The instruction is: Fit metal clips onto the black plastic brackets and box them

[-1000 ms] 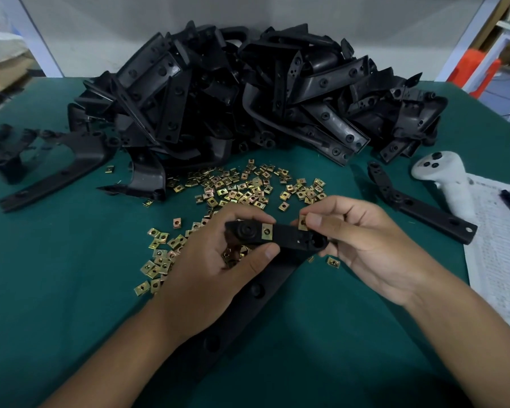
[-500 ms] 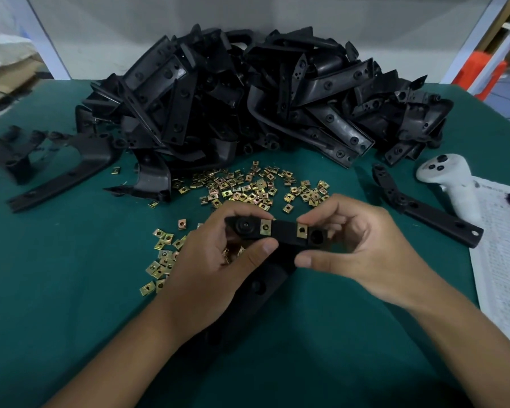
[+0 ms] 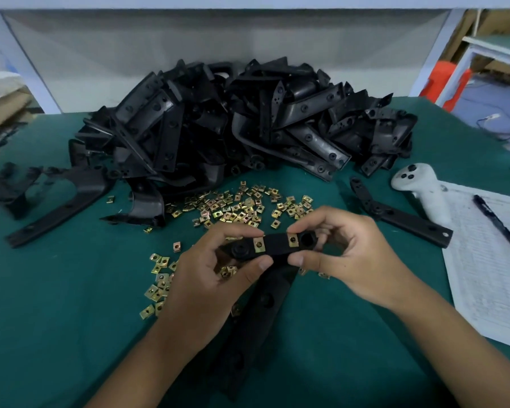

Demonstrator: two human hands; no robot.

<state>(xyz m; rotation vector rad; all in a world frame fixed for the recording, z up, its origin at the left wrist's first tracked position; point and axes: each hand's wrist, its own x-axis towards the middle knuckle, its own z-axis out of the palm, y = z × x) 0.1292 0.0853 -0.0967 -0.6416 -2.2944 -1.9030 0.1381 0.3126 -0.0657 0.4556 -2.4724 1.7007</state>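
Both hands grip one black bracket (image 3: 274,248) between them: left hand (image 3: 206,278) unchanged, right hand (image 3: 348,260) now pinching its end, second metal clip (image 3: 293,240) seated by its fingertips.

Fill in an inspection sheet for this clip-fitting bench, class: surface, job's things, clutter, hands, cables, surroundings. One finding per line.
Surface: green table cover, bare in the near left part.
Job's things: held bracket carries two metal clips on its top bar; loose clips scattered behind and left of the hands; bracket pile at the back; no box seen.
Clutter: white controller, pen lying on a printed sheet, far right.
Hands: left hand grips the bracket's left end; right hand pinches its right end.
Cables: thin wires beyond the table's right edge.
Surroundings: orange object and white frame, back right.
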